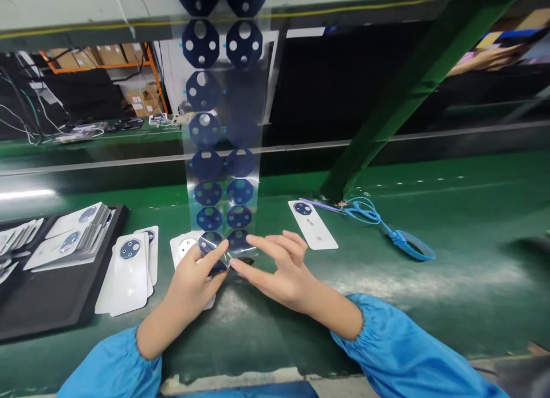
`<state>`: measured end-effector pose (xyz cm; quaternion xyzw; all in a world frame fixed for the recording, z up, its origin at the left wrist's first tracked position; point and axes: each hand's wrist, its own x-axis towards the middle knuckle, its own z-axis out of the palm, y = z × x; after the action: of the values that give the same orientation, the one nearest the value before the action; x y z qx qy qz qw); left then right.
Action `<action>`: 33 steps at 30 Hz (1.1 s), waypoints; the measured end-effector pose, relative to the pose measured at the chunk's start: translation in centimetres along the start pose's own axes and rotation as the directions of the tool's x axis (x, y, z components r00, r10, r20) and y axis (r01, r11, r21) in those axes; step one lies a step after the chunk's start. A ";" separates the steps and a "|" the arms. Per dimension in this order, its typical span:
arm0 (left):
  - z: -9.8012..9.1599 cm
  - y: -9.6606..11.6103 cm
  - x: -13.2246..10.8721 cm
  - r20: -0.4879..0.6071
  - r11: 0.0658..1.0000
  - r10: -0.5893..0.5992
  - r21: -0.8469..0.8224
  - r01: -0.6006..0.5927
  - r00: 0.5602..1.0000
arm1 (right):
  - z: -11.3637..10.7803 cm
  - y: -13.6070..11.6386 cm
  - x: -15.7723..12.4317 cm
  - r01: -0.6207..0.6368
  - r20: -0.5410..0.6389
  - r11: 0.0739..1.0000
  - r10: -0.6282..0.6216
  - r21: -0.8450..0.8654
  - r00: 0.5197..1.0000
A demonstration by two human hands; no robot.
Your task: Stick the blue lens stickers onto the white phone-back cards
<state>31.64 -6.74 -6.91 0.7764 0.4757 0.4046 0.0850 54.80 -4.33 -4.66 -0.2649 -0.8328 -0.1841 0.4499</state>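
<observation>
**Navy on clear, blue on green**

A clear plastic film strip [221, 129] carries two columns of navy discs pierced with round holes and edged with small cyan tabs. White rectangular cards [313, 225] each bear one navy disc. A glossy green workbench mat [429, 306] lies beneath a bright blue coiled plastic strap [401, 237], level with blue cloth sleeves [399, 352] and a black tray [51, 306].
</observation>
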 end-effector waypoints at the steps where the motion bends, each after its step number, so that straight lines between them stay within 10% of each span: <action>1: 0.0 0.1 0.0 0.021 0.999 0.027 0.023 -0.027 0.999 | -0.1 -0.1 0.1 0.044 0.014 0.999 -0.043 -0.013 0.999; 7: -1.1 0.4 1.0 0.190 0.985 0.021 0.165 -0.053 0.982 | -0.8 0.3 -0.3 0.209 0.022 0.975 -0.211 0.079 0.977; 10: -2.7 -1.0 1.7 0.282 0.948 -0.084 0.319 -0.011 0.956 | -0.5 1.5 -0.4 -0.068 0.052 0.917 0.051 0.394 0.997; 13: -4.0 -2.6 0.7 0.272 0.907 -0.145 0.421 0.017 0.951 | 0.0 2.5 0.0 -0.560 0.303 0.567 0.486 0.604 0.820; 15: -4.1 -3.1 -1.1 0.219 0.896 -0.080 0.444 -0.027 0.972 | 0.3 2.9 0.2 -0.669 0.398 0.430 0.564 0.606 0.723; 20: -2.2 -1.8 -6.8 0.186 0.804 0.177 0.539 -0.251 0.967 | 1.0 2.0 0.9 -0.788 0.542 0.245 0.611 0.564 0.577; 25: -0.8 -0.1 -7.5 0.273 0.839 0.282 0.395 -0.374 0.920 | 3.3 -2.4 4.6 -0.857 0.876 -0.276 0.350 0.435 0.332; 28: -0.8 -0.6 -6.7 0.299 0.837 0.300 0.372 -0.400 0.906 | 6.6 -3.9 6.7 -0.885 0.912 -0.253 0.238 0.390 0.334; 33: -0.9 -1.9 -7.5 0.260 0.824 0.345 0.376 -0.423 0.902 | 11.4 -2.1 5.8 -0.922 0.844 -0.058 0.429 0.382 0.323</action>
<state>28.06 -12.04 -11.42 0.8893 0.3755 0.2283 -0.1265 43.50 1.84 -5.89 -0.4288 -0.5968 0.6017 0.3129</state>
